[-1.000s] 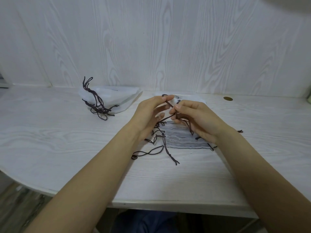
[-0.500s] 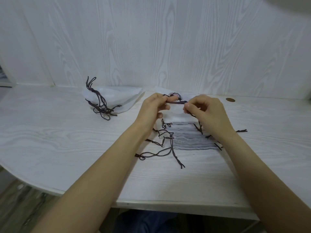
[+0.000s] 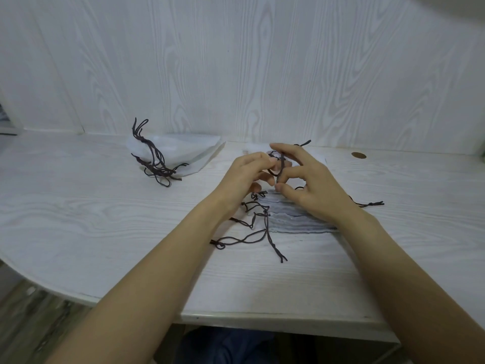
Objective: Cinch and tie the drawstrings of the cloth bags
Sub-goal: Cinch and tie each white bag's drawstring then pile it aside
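The person appears to be mid-knot on the top bag of the stack (image 3: 294, 219), which lies on the worktop (image 3: 105, 219) under and just in front of both hands. The left hand (image 3: 246, 177) pinches the cord (image 3: 281, 165) between thumb and fingertips; the right hand (image 3: 312, 185), fingers spread, has the same cord nipped between thumb and forefinger. Tied bags (image 3: 178, 156) sit well left of the left hand. Next, probably, the loop must be drawn tight without slipping.
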Demonstrator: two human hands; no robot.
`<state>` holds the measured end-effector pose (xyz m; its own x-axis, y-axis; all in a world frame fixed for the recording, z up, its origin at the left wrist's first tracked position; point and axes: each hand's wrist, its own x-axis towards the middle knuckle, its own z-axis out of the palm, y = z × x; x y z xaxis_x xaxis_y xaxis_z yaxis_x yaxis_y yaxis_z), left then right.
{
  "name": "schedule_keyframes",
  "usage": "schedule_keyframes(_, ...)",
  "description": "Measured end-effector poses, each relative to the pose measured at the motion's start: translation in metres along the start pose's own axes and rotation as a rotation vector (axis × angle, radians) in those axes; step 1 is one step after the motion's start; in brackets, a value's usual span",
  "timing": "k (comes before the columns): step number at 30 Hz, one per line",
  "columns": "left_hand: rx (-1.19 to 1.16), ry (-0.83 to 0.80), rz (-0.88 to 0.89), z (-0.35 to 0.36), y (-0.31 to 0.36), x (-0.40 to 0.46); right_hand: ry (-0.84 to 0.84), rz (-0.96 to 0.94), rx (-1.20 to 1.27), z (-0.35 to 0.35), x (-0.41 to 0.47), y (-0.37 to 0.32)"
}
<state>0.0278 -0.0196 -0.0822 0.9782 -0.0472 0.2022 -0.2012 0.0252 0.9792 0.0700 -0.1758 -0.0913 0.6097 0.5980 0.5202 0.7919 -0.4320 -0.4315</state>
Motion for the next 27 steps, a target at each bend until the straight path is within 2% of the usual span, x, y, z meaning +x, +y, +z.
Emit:
schedule_keyframes(5, -0.084, -0.078, -0.028, 0.000, -0.001, 0.001, 0.004, -0.009, -0.012, 0.002, 0.001, 0.002)
schedule_keyframes(9, -0.072, -0.046, -0.027, 0.001, -0.003, 0.001, -0.012, 0.016, -0.080, 0.005, 0.001, 0.005)
schedule_keyframes(14, -0.035, 0.048, 0.029, -0.003, -0.001, 0.001, 0.063, 0.133, -0.117, 0.001, 0.001, 0.008)
schedule_keyframes(18, 0.220, 0.129, 0.070, -0.001, -0.003, 0.001, 0.050, 0.178, -0.158, 0.001, 0.001, 0.009)
schedule_keyframes(23, 0.454, 0.314, 0.158, -0.013, -0.005, 0.002, 0.189, 0.238, -0.179, -0.001, 0.000, 0.015)
schedule_keyframes(27, 0.660, 0.271, 0.244, -0.021, -0.003, 0.001, 0.216, 0.267, -0.172, 0.001, 0.001, 0.016)
